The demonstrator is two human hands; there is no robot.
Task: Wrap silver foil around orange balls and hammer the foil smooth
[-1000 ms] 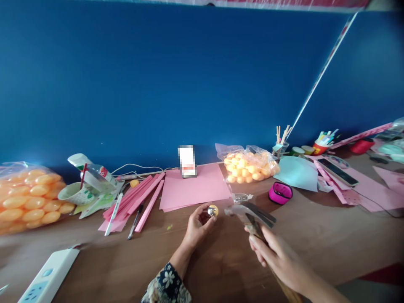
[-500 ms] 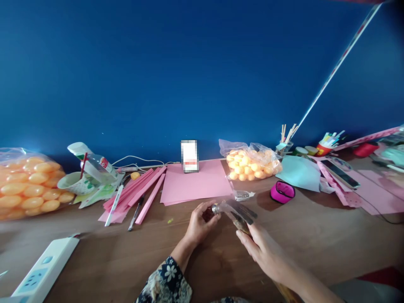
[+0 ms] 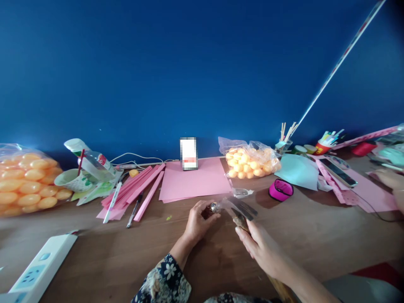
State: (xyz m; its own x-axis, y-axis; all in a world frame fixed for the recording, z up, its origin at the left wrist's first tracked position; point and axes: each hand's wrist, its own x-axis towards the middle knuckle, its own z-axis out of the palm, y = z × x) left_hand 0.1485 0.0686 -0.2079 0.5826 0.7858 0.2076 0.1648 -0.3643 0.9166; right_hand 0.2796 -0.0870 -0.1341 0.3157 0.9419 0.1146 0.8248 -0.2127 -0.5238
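Wall of deep blue fills the whole background behind the pink sheets, and the brown table spreads out in front of them. Far left of the sheets sits a big bag of orange balls; just to their right slumps a smaller bag. White power strip, nearer than the sheets and well off to the left! Pink strips fan out immediately left of the sheets.

And here's the action: the hammer is in front of the sheets, a touch to the right, its head blurred. The right hand wraps firmly round the wooden handle. The left hand, squarely in front of the sheets, is curled in, and the two hands are apart. A magenta band stands to the right of the sheets, and a small clear packet lies by their near right corner.

Smallest of all, a shiny metal piece, clamped between left thumb and fingers (half hidden, mind you), just in front of the sheets. The hammer's head reaches right up to it; whether they touch, I cannot tell.
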